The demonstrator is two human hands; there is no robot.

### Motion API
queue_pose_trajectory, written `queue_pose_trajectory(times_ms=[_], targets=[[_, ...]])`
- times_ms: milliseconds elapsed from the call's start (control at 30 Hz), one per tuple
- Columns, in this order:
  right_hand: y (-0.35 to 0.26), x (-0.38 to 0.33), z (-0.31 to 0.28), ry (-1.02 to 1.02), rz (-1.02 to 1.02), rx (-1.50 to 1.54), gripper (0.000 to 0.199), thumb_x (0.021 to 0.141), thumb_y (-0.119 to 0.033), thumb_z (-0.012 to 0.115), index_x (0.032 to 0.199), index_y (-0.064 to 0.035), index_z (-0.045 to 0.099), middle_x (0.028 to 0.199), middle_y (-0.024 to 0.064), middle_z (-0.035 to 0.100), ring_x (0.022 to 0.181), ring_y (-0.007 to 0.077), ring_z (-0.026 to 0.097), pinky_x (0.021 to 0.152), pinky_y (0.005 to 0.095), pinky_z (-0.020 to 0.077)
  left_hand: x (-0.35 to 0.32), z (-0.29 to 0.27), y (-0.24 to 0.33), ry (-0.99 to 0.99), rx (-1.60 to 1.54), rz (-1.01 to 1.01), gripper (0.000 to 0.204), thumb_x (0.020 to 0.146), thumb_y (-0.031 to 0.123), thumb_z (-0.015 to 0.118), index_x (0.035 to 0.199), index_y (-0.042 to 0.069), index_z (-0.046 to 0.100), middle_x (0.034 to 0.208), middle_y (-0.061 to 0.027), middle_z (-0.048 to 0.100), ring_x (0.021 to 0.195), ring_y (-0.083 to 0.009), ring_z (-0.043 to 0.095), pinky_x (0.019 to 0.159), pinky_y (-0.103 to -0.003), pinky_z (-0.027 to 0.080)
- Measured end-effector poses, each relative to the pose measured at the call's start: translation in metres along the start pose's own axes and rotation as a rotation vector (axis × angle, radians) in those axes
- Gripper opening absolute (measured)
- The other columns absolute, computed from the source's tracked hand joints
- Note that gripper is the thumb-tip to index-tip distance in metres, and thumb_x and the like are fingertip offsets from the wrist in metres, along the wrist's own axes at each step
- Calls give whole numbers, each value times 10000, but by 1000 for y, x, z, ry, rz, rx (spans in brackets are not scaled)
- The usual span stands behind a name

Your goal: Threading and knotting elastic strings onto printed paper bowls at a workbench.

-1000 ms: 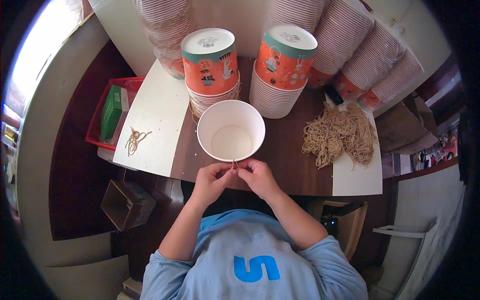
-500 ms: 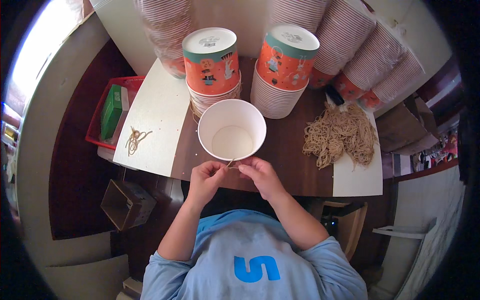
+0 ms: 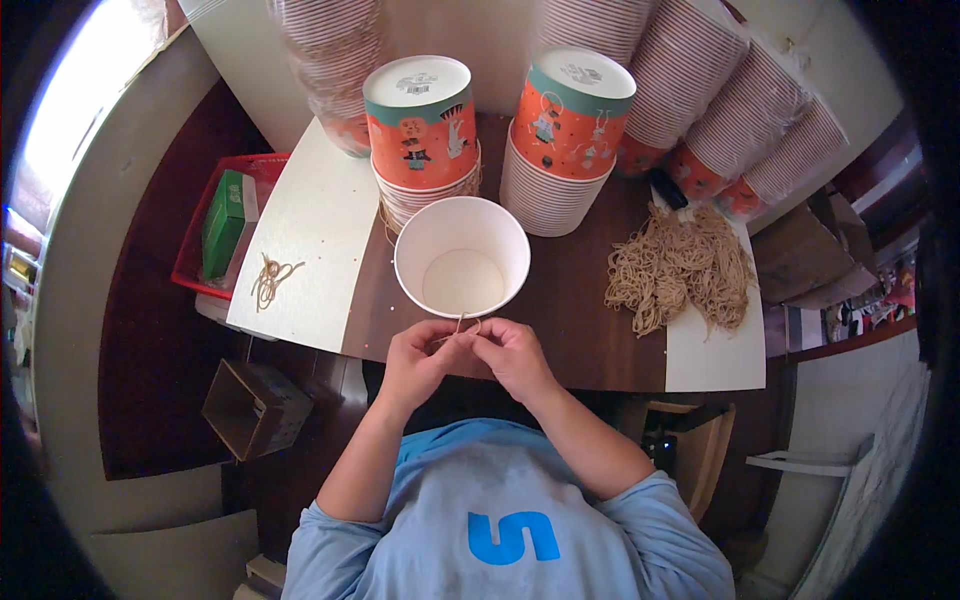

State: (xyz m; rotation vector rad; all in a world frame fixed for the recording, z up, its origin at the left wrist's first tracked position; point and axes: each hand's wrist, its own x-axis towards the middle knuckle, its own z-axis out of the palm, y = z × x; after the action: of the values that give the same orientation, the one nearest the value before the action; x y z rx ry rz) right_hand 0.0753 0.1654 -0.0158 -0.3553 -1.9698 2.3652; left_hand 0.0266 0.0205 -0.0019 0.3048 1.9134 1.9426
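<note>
A large white paper bucket (image 3: 462, 232) stands mouth up near the table's front edge, its inside facing me. Just in front of its near rim, my left hand (image 3: 424, 352) and my right hand (image 3: 508, 358) meet, thumbs and fingertips almost touching. Both hands are closed in a pinch on a thin tan string (image 3: 461, 322), which makes a small loop by the bucket's rim. The fingers hide part of the string and any knot in it.
Behind the bucket stand a left stack (image 3: 420, 130) and a right stack (image 3: 570, 135) of upside-down orange-and-green paper buckets. A heap of tan strings (image 3: 680, 268) lies at right, a few loose strings (image 3: 272, 282) at left. A red basket (image 3: 185, 262) holds a green box (image 3: 228, 222).
My hands have come closer together, the right one moving slightly left. The string between them now forms a loop. The bucket has shifted very slightly.
</note>
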Motion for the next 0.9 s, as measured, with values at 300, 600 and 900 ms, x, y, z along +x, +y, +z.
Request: queue_pose_trajectory(times_ms=[300,600,900], targets=[[8,2,-2,66,-36,-12,152,830,-155,631,791,-9,643,702,0,627,635,55,522,566,229,426,3,-7,14,-30,228,-30,142,855,124,629,877,-11,667,745,-17,645,658,-60,564,578,-208,457],[10,4,-5,102,-6,7,143,826,-147,631,771,-15,632,684,-7,607,608,46,500,542,224,411,5,-14,14,-48,5,-201,171,867,151,613,810,-10,627,671,-6,592,573,-63,510,512,-193,399],[1,4,-4,57,10,-84,108,844,-113,603,798,-23,642,753,3,632,666,49,534,615,201,434,5,-8,17,-75,-65,-171,195,862,189,625,929,8,651,756,-5,617,608,-54,516,535,-190,403]])
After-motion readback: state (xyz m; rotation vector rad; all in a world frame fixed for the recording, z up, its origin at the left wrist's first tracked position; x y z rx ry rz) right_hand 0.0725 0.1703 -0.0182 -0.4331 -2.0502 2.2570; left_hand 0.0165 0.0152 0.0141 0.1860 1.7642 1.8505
